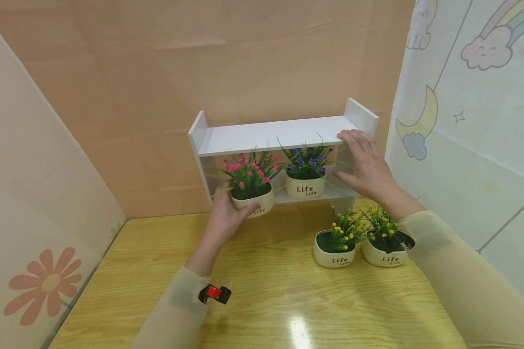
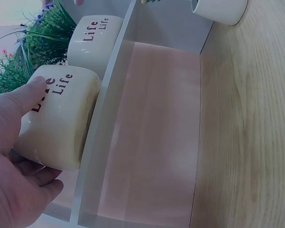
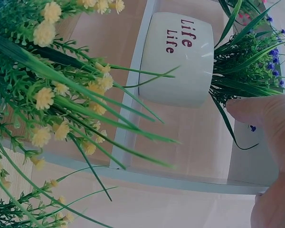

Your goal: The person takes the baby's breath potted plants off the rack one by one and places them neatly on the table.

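Left wrist: held pot (image 2: 61,123) partly hidden

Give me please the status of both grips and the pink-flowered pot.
Left grip holds pink-flowered pot at front of white shelf. Right grip touches upper board. Blue-flowered pot alongside, nothing plainly blocking.

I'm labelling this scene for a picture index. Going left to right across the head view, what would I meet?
Orange flower print → left hand → pink-flowered pot → purple-flowered pot → nearer-left yellow-flowered pot → right-hand yellow-flowered pot → rainbow-and-cloud print.
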The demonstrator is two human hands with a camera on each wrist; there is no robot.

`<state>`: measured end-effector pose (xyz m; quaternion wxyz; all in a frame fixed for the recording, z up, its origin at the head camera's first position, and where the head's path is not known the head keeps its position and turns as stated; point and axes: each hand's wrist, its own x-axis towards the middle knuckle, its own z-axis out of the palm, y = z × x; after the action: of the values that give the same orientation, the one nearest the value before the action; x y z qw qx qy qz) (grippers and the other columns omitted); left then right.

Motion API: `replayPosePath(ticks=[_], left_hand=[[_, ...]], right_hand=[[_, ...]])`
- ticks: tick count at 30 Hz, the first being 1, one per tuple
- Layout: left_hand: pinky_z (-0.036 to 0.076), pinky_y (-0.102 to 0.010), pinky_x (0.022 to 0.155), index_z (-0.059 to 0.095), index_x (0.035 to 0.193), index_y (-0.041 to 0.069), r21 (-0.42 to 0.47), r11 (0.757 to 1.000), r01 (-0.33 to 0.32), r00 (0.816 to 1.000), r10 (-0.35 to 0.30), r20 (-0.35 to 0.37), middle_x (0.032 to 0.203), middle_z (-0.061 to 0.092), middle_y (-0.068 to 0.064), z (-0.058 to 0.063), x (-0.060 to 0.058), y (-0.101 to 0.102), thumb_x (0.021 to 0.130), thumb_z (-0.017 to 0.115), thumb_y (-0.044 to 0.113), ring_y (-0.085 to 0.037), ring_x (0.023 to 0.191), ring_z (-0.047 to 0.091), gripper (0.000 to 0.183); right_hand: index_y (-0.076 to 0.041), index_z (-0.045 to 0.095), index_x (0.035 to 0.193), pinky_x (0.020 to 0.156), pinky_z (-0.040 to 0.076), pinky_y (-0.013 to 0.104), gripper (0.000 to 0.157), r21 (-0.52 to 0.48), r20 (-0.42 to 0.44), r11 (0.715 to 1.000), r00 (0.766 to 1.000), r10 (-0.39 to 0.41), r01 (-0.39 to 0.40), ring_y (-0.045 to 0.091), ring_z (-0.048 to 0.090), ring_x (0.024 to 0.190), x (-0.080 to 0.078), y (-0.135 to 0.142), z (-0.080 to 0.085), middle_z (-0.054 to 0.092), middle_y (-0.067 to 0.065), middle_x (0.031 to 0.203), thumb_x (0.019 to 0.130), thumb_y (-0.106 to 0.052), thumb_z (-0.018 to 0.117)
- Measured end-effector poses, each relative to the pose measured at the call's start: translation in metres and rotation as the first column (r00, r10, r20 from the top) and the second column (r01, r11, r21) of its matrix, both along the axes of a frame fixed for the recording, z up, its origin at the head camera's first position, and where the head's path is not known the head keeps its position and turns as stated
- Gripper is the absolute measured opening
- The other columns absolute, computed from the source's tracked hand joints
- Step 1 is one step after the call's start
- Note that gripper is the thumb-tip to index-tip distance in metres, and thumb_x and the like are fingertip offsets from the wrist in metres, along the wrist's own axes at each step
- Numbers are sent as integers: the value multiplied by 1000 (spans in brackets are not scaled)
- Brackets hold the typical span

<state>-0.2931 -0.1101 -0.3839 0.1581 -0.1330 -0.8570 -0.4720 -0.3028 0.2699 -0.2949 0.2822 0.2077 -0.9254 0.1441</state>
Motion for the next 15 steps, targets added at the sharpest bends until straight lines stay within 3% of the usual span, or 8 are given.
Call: replayPosePath(ticks=[6, 15], left_hand=[[50, -61, 113, 45, 160, -3, 19, 1000, 17, 1000, -17, -10, 156, 46, -27, -4, 12, -5, 88, 98, 33, -43, 136, 55, 96], [52, -59, 110, 41, 161, 2, 77, 996, 44, 999, -44, -3, 154, 47, -22, -8, 25, -11, 90, 96, 27, -40, 134, 57, 93]], right_hand=[[-8, 34, 167, 118, 40, 71, 103, -3, -3, 1000, 1000, 0, 0, 44, 24, 159, 1, 0, 0, 33, 20, 168, 83, -5, 95], [-9, 35, 166, 118, 40, 72, 102, -14, -10, 1000, 1000, 9, -9, 44, 24, 158, 1, 0, -1, 33, 20, 168, 83, -5, 95]])
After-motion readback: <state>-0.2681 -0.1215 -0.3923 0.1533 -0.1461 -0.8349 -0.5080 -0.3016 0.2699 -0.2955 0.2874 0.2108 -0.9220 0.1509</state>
